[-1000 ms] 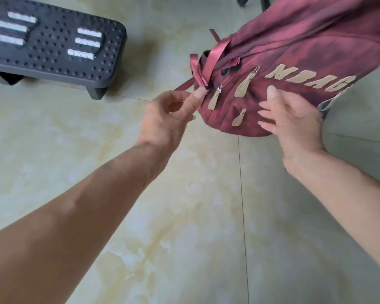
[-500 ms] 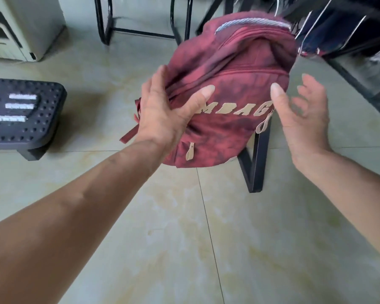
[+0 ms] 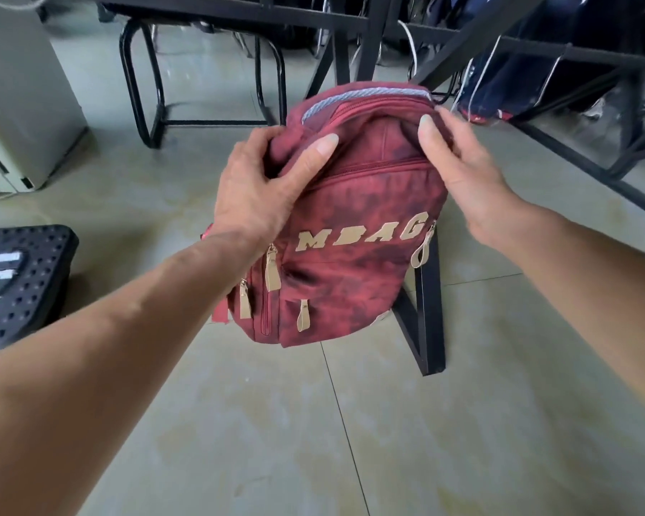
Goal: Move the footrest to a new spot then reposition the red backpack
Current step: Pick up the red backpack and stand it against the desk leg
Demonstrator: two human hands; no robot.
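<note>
The red backpack (image 3: 354,262) with tan letters and tan zip pulls stands upright in the middle of the view, its bottom on the tiled floor beside a black metal table leg (image 3: 431,310). My left hand (image 3: 261,188) grips its upper left corner, thumb across the front. My right hand (image 3: 458,165) pinches the upper right edge near the top. The dark footrest (image 3: 19,281), studded with pale stripes, sits on the floor at the left edge, partly cut off.
Black chair and table frames (image 3: 209,80) cross the back of the view. A beige cabinet (image 3: 19,102) stands at the far left. Dark bags (image 3: 559,68) lie under the table at the upper right. Pale floor tiles (image 3: 388,441) spread in front.
The backpack has turned from sideways to upright and come down beside the table leg. My right hand, apart from it half a second ago, now holds its top edge. The view has tilted up.
</note>
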